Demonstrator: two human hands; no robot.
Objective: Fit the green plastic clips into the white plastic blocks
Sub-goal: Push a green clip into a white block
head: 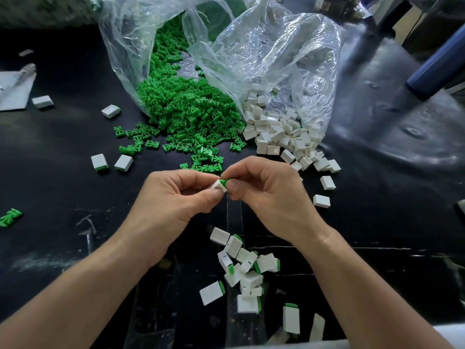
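Observation:
My left hand (173, 197) pinches a small white plastic block (218, 185) between thumb and fingers. My right hand (266, 187) pinches a green clip (224, 182) whose end sits at the block's open side. Both hands meet above the black table, in the middle of the view. A heap of green clips (186, 107) spills from a clear plastic bag behind them. A pile of white blocks (281, 134) spills from a second clear bag to the right.
Several blocks with green clips in them (244, 270) lie below my hands near the table's front edge. Loose blocks (123, 162) and stray clips (10, 217) lie at the left. The clear bags (271, 54) fill the back. A blue tube (437, 69) stands at the far right.

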